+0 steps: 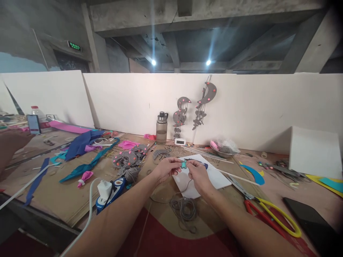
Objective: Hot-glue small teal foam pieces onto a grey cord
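My left hand (168, 169) and my right hand (197, 174) meet at the middle of the table, fingertips closed on a small teal piece (183, 164). Its exact shape is too small to make out. A grey cord hangs below my right hand and leads toward a loose coil of grey cord (184, 210) on the cardboard. Under the hands lies a white sheet (218, 181). Behind the fingers a dark blue handle of some tool (205, 165) partly shows. Grey moon shapes with pink dots (125, 159) are piled to the left.
Large scissors (278, 210) with red and yellow handles and a black phone (308, 217) lie at right. A power strip (114, 192) with a white plug is left of my arm. A bottle (161, 129) stands by the white panel, where moon hangings (209, 92) hang.
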Available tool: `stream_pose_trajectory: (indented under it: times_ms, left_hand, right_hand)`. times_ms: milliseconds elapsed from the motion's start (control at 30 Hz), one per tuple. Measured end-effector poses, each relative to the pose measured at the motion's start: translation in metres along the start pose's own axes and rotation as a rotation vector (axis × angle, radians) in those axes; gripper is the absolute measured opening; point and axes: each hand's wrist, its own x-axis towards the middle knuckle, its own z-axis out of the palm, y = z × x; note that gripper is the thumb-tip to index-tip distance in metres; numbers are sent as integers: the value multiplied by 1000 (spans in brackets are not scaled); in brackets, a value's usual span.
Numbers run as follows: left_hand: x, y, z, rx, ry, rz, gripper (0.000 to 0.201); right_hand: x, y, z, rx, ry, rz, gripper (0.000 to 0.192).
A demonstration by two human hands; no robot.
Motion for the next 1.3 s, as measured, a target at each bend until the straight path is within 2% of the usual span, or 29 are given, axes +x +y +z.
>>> stream_pose_trajectory:
  times_ms: [167,267,500,767,1000,1167,1300]
  left_hand:
    - [-4,4,1,30,69,11,22]
    - [-4,5,0,19,107,28,22]
    - [-6,6,4,62,-10,26,35]
    - [-6,8,5,236,42,-9,21]
    - [-6,6,3,81,26,-72,19]
    - [-5,6,-1,95,-39,-93,27]
    - [-4,7,-2,119,-65,-49,29]
  right_hand:
    - [-1,-7,-1,60,26,-1,22]
    - [-3,-8,0,83,19,10,21]
    - [-7,0,1,20,-9,20,24]
    - [-9,8,-1,21,-20,66,24]
    - [-10,11,1,1,-32,50,23]
    - [-8,12,2,16,-13,44,24]
    - [-6,10,1,33,-5,13,24]
